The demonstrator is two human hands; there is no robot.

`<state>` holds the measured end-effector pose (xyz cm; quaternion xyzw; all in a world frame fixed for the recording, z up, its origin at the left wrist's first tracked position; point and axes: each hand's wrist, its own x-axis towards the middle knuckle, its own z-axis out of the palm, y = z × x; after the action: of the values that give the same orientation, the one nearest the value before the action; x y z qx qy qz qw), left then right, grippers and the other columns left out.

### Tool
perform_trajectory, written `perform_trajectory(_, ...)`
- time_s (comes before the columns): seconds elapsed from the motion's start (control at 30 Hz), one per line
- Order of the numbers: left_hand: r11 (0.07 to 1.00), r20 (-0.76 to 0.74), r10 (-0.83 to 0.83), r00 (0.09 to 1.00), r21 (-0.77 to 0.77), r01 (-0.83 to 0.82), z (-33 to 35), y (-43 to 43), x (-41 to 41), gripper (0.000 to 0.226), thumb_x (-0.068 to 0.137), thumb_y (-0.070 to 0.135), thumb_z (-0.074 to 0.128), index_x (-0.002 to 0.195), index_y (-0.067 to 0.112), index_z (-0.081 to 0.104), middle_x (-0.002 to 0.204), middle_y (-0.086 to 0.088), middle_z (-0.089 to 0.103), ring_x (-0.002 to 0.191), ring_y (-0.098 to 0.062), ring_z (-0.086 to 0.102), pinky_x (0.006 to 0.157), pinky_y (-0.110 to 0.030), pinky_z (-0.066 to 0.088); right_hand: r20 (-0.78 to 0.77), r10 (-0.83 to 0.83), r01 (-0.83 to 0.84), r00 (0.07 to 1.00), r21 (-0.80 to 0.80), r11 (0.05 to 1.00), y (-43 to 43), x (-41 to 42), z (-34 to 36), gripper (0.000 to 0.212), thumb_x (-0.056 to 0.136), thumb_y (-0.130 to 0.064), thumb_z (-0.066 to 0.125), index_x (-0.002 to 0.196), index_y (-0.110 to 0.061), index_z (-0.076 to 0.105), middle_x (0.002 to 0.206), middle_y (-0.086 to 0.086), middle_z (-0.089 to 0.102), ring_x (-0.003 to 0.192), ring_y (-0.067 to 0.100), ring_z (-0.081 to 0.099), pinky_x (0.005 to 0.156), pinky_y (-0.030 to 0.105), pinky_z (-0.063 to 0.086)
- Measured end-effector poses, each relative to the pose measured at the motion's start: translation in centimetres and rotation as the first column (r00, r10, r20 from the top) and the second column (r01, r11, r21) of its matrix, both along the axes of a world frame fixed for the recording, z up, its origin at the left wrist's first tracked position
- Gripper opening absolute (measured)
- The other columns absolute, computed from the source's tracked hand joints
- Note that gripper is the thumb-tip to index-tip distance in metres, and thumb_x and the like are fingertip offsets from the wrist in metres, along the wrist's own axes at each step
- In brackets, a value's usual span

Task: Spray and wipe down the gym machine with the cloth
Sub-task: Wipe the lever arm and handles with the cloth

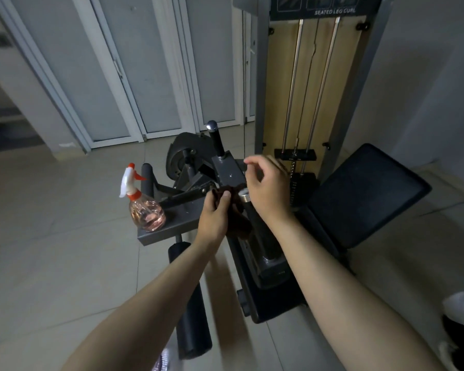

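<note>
One dark brown cloth (240, 227) is what the job turns on. We have it bunched in our left hand (216, 212), fingers and thumb curled round it, pressed against the near end of the grey square steel block (229, 171) of the grey steel seated leg curl machine (261, 76). Our right hand (269, 190) hovers just beyond, over the right edge of that block. Its fingers are loosely curled with nothing in them that we can see, and we cannot tell whether the fingertips touch the metal. Just to the right of the cloth stands the chrome-capped black handle (260, 242), and part of the cloth hangs against it.

The clear plastic spray bottle with the white and orange trigger (146, 212), holding pinkish liquid, stands upright towards the left end of the flat grey steel crossbeam (172, 231), well apart from either hand. Further out are the black padded seat (367, 194) to the right, the black foam roller (193, 311) below the beam, the chrome guide rods (292, 84) in the tower behind, and the pale tiled floor (51, 236).

We judge that we are in the wiping step, working the block and the joint around it, with the spray bottle not in use. Next we probably need to drag the cloth along the block's top and sides, then down the handle. That calls for firm pressure, a fresh fold of cloth, and the right hand either clear of the path or steadying the frame.
</note>
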<state>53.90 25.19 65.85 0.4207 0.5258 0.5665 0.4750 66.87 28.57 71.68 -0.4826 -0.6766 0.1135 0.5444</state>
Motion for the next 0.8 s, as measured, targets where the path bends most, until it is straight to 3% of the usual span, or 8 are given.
perform_trajectory(0.07, 0.996, 0.062, 0.087, 0.994, -0.002, -0.087, 0.3, -0.4, -1.0, 0.022, 0.105, 0.038, 0.050, 0.116, 0.022, 0.059, 0.110, -0.008, 0.069, 0.101, -0.025, 0.068, 0.074, -0.032, 0.057, 0.084, -0.007, -0.008, 0.996, 0.184, 0.983, -0.2, -2.3, 1.3, 0.017, 0.096, -0.013, 0.055, 0.104, -0.014, 0.069, 0.100, -0.001, 0.069, 0.095, 0.013, 0.062, 0.083, 0.036, 0.054)
perform_trajectory(0.13, 0.989, 0.120, 0.147, 0.982, -0.026, -0.145, 0.7, -0.8, -2.5, 0.027, 0.107, 0.034, 0.046, 0.122, 0.015, 0.057, 0.104, -0.007, 0.068, 0.088, -0.015, 0.069, 0.060, -0.024, 0.054, 0.158, 0.146, -0.173, 0.977, 0.180, 0.968, -1.1, -5.1, 1.7, 0.017, 0.095, -0.010, 0.056, 0.106, -0.011, 0.069, 0.101, 0.002, 0.067, 0.096, 0.016, 0.062, 0.082, 0.036, 0.054)
perform_trajectory(0.27, 0.981, 0.098, 0.194, 0.976, -0.019, -0.194, 1.3, -1.7, -6.2, 0.033, 0.109, 0.028, 0.040, 0.130, 0.008, 0.056, 0.102, 0.000, 0.066, 0.081, -0.003, 0.067, 0.065, -0.024, 0.055, 0.194, 0.328, -0.292, 0.925, -0.193, 0.937, -3.1, -10.2, -1.0, 0.032, 0.098, -0.017, 0.053, 0.129, -0.016, 0.063, 0.133, 0.002, 0.054, 0.121, 0.019, 0.052, 0.101, 0.040, 0.048)
perform_trajectory(0.4, 0.976, 0.202, 0.216, 0.955, -0.067, -0.206, 1.0, -2.8, -9.6, 0.032, 0.106, 0.035, 0.044, 0.122, 0.014, 0.063, 0.119, -0.021, 0.067, 0.110, -0.033, 0.067, 0.083, -0.045, 0.056, -0.092, 0.352, -0.344, 0.931, -0.538, 0.770, -3.7, -12.8, -3.9, 0.040, 0.105, -0.029, 0.044, 0.145, -0.034, 0.044, 0.151, 0.000, 0.039, 0.135, 0.020, 0.042, 0.107, 0.039, 0.042)
perform_trajectory(0.47, 0.982, 0.142, 0.184, 0.973, -0.066, -0.176, 0.4, -3.4, -11.5, 0.028, 0.108, 0.031, 0.043, 0.121, 0.018, 0.063, 0.119, -0.015, 0.070, 0.110, -0.030, 0.068, 0.083, -0.044, 0.059, -0.324, 0.313, -0.449, 0.893, -0.584, 0.676, -3.6, -14.5, -4.7, 0.039, 0.106, -0.016, 0.040, 0.142, -0.030, 0.047, 0.143, 0.001, 0.049, 0.129, 0.017, 0.049, 0.102, 0.033, 0.045)
perform_trajectory(0.63, 0.993, -0.204, 0.107, 0.973, -0.033, -0.116, -0.6, -4.0, -16.8, 0.028, 0.103, 0.048, 0.049, 0.119, 0.030, 0.063, 0.109, -0.003, 0.073, 0.100, -0.021, 0.073, 0.078, -0.041, 0.063, -0.472, 0.078, -0.411, 0.878, -0.660, 0.629, -4.0, -19.1, -5.8, 0.035, 0.104, -0.008, 0.035, 0.121, -0.028, 0.059, 0.114, -0.003, 0.063, 0.110, 0.018, 0.061, 0.101, 0.044, 0.052)
perform_trajectory(0.73, 0.947, -0.417, 0.285, 0.863, -0.018, -0.321, -1.0, -4.0, -21.1, 0.034, 0.097, 0.055, 0.055, 0.098, 0.021, 0.059, 0.085, 0.001, 0.070, 0.077, -0.017, 0.070, 0.063, -0.029, 0.055, -0.474, -0.038, -0.330, 0.880, -0.667, 0.668, -4.4, -22.2, -6.0, 0.039, 0.103, -0.008, 0.033, 0.123, -0.028, 0.060, 0.122, 0.002, 0.062, 0.112, 0.020, 0.060, 0.100, 0.044, 0.052)
perform_trajectory(0.8, 0.938, -0.424, 0.298, 0.855, -0.035, -0.344, -1.8, -3.4, -23.6, 0.039, 0.091, 0.057, 0.065, 0.098, 0.020, 0.052, 0.087, -0.003, 0.066, 0.079, -0.020, 0.066, 0.065, -0.032, 0.055, -0.498, -0.100, -0.307, 0.862, -0.667, 0.679, -3.7, -23.7, -6.3, 0.041, 0.103, -0.007, 0.033, 0.125, -0.029, 0.059, 0.129, 0.004, 0.060, 0.116, 0.021, 0.059, 0.101, 0.044, 0.052)
